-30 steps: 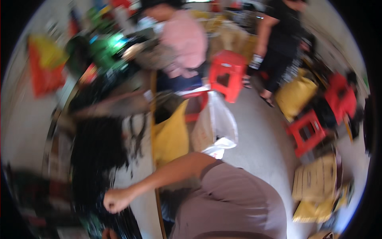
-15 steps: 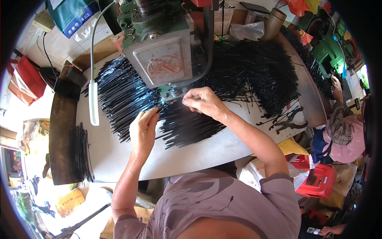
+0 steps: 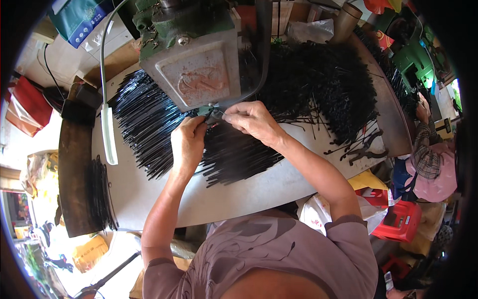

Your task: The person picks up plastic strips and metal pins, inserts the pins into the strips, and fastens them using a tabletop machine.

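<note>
A green and grey bench press [image 3: 194, 74] stands over the worktable, its small tooling at the lower edge. Just in front of that tooling, my left hand [image 3: 188, 144] pinches a thin black rod [image 3: 210, 115], its end up against the tool. My right hand [image 3: 256, 123] is closed from the other side, thumb and forefinger together on a thin wire-like piece, too small to make out fully. Black rods [image 3: 144, 129] lie in a slanting row left of the press. More black rods [image 3: 241, 159] spread below my right hand.
A large heap of black rods [image 3: 323, 89] fills the back right of the pale tabletop [image 3: 254, 194]. Pliers [image 3: 368, 149] lie at its right edge. A lamp tube [image 3: 108, 134] hangs at left. Red stools [image 3: 398, 222] stand at lower right; a person in pink [image 3: 435, 172] works beyond.
My left hand has moved up and right, bringing the black rod to the tooling. My right hand has shifted slightly left and up. The whole view has tilted a little.
</note>
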Action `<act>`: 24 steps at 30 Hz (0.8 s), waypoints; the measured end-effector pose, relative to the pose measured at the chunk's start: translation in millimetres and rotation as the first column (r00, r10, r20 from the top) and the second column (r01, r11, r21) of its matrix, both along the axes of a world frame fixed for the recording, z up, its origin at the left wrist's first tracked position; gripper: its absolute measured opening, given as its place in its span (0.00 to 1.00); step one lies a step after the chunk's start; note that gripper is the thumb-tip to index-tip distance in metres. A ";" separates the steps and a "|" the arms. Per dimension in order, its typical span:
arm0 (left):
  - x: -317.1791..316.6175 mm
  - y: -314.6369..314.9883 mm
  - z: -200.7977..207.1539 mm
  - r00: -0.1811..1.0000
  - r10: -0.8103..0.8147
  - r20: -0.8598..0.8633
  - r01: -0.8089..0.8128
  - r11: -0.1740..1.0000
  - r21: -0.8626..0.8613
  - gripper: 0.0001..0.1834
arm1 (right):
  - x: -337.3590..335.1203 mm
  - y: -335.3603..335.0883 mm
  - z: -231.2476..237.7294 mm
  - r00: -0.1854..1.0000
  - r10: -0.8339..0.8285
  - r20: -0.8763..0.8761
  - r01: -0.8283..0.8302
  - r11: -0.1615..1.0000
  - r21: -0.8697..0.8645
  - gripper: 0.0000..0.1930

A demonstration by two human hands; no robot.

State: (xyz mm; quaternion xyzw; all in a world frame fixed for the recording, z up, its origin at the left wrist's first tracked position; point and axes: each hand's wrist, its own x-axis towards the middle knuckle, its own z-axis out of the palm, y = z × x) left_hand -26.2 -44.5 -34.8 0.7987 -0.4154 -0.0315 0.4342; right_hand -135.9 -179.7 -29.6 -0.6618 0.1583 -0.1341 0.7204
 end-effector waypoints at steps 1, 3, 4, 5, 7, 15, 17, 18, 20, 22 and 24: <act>0.3 0.3 0.4 1.000 0.004 0.024 -0.005 1.000 0.022 0.09 | 0.1 0.1 0.0 1.000 -0.002 0.013 0.002 1.000 -0.009 0.09; -0.5 -0.2 2.4 1.000 0.001 0.017 -0.002 1.000 0.022 0.09 | 1.0 0.7 0.5 1.000 -0.009 0.018 0.009 1.000 -0.016 0.09; -0.9 -0.1 2.6 1.000 -0.002 0.014 0.002 1.000 0.022 0.09 | 1.4 1.1 1.0 1.000 -0.016 0.027 0.017 1.000 -0.024 0.09; -1.9 -0.4 2.2 1.000 0.001 0.001 -0.001 1.000 0.006 0.09 | 1.3 1.4 2.0 1.000 -0.015 0.025 0.015 1.000 -0.023 0.09; -3.0 -0.6 3.5 1.000 -0.004 0.012 0.004 1.000 0.012 0.09 | 0.8 1.6 3.6 1.000 -0.009 -0.003 0.009 1.000 -0.030 0.09; -1.1 -3.9 4.3 0.998 -0.028 0.047 0.028 1.000 0.008 0.09 | 3.2 -2.2 2.1 0.999 -0.008 -0.031 0.009 0.999 0.034 0.06; -0.2 -3.9 5.8 0.999 -0.027 -0.026 0.028 0.998 0.049 0.08 | 4.4 -3.0 1.4 0.999 -0.009 -0.035 0.011 0.999 0.049 0.06; 0.1 -4.3 6.7 0.999 -0.027 -0.026 0.028 0.998 0.049 0.08 | 5.9 -4.0 -1.3 0.999 -0.004 -0.038 0.006 0.998 0.069 0.06; 0.6 -3.9 8.7 0.999 -0.046 -0.018 0.047 0.998 0.040 0.07 | 6.5 -3.2 -2.0 0.999 0.004 -0.041 0.000 0.996 0.089 0.06; 2.2 -3.2 3.5 0.991 -0.064 0.117 0.059 0.998 0.038 0.07 | 5.7 -2.0 -0.4 0.999 -0.015 -0.042 0.019 0.996 0.090 0.05; 0.5 -2.6 3.0 0.965 -0.080 0.251 0.073 0.997 0.037 0.07 | 5.0 -1.5 -0.5 0.999 -0.014 -0.045 0.018 0.996 0.084 0.05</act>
